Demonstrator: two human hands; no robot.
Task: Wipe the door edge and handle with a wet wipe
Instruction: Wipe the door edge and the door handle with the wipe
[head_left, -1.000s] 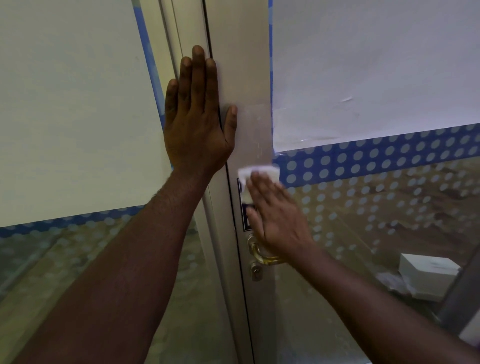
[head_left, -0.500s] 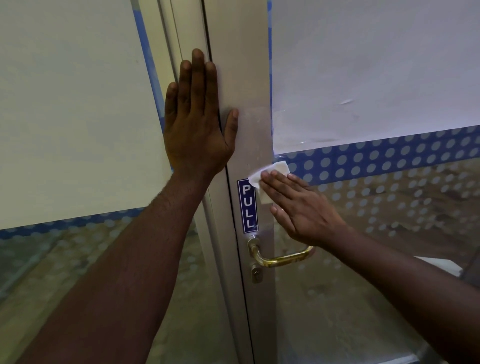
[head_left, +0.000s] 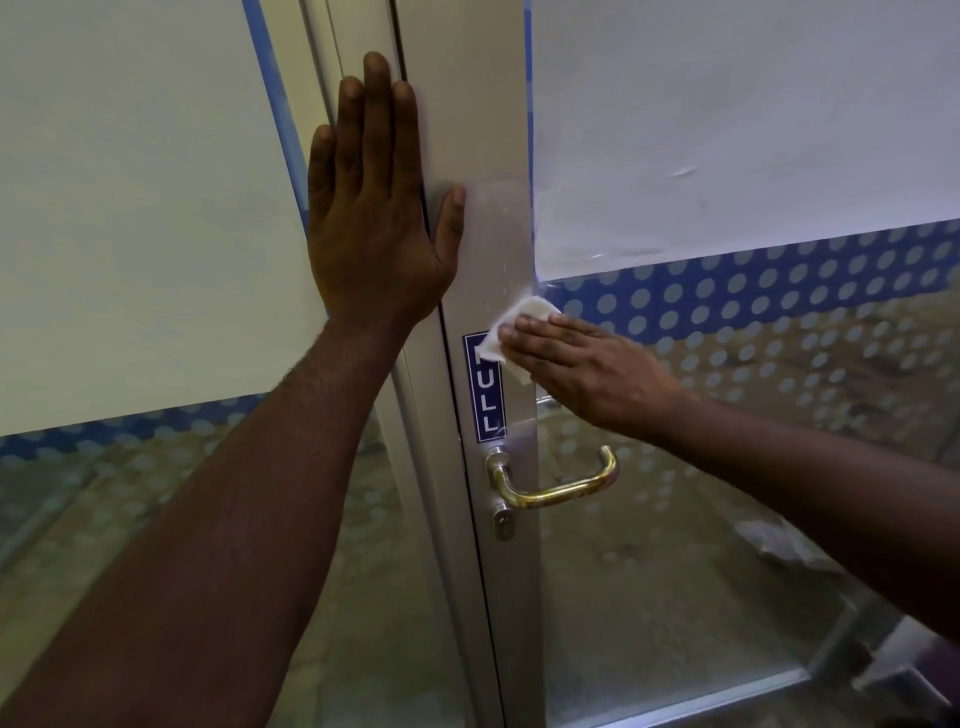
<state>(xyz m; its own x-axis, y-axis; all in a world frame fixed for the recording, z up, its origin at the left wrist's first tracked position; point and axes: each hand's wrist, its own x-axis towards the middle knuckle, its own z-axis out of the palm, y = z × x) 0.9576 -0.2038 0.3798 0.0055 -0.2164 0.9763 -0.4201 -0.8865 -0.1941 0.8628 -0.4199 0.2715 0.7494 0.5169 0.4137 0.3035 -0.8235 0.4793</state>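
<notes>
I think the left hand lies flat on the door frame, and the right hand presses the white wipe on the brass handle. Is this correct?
Not quite. In the head view the right hand presses the white wipe on the door edge over the PULL sticker, above the brass handle. The left hand does lie flat.

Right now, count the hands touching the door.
2. The left hand lies flat across the door edge, up high. The right hand presses the wet wipe onto the edge, above the handle.
</notes>
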